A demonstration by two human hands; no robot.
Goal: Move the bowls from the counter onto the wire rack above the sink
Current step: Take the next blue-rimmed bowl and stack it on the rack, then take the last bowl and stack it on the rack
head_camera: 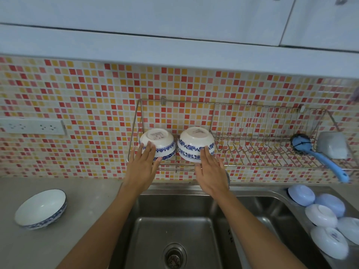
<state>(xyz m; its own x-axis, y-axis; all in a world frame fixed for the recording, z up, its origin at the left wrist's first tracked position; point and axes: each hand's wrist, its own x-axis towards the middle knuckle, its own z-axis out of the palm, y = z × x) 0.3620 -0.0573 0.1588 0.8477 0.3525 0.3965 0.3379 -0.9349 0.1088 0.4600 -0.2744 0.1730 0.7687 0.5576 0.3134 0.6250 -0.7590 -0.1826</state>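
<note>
Blue-patterned white bowls stand upside down on the left end of the wire rack (252,152) above the sink. The left bowl (158,139) has the fingers of my left hand (142,166) lying flat against its front. To its right a stack of two bowls (196,140) is touched by the fingertips of my right hand (210,171). Both hands have straight, spread fingers and grip nothing. One more blue-rimmed bowl (41,208) sits upright on the grey counter (81,214) at the left.
A blue dish brush (318,156) and a grey cup (332,144) lie on the rack's right end. Several pale blue and white bowls (326,216) sit face down right of the steel sink (174,230). A wall socket strip (32,126) is at the left.
</note>
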